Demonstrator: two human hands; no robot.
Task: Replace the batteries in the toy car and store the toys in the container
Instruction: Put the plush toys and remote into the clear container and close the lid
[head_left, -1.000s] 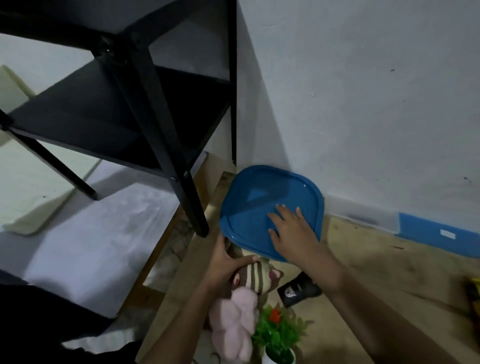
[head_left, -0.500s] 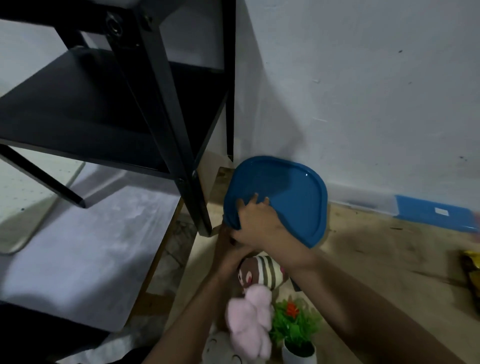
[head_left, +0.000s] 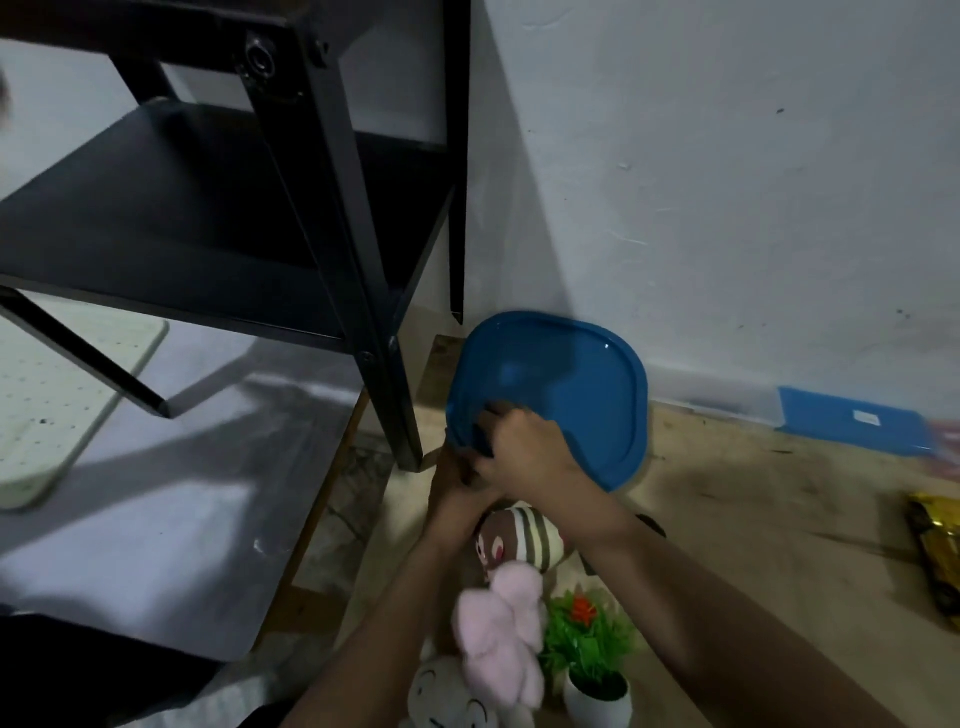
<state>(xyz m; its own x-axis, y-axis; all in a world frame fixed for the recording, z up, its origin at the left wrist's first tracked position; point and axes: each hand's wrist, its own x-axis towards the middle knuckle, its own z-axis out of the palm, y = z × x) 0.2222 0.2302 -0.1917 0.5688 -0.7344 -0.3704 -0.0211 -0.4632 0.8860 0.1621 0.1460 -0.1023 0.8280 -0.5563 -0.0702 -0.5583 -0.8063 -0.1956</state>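
A blue lid (head_left: 571, 395) covers the container on the wooden floor against the wall. My right hand (head_left: 524, 452) grips the lid's near left edge, with its fingers curled over the rim. Just beneath it, my left hand (head_left: 454, 493) sits at the container's near left corner; the right hand hides its fingers. A striped plush toy (head_left: 524, 538) lies right in front of the container, between my forearms. A pink plush toy (head_left: 501, 629) and a white plush toy (head_left: 447, 696) lie closer to me. No toy car is in view.
A black shelf unit's leg (head_left: 384, 364) stands just left of the container. A small potted plant (head_left: 592, 654) stands beside the pink toy. Another flat blue container (head_left: 852, 421) lies along the wall at right, and a gold packet (head_left: 940, 551) lies at the right edge.
My right hand slid from lying flat on the lid's middle to its near left edge and curled over the rim. My left hand moved up under it.
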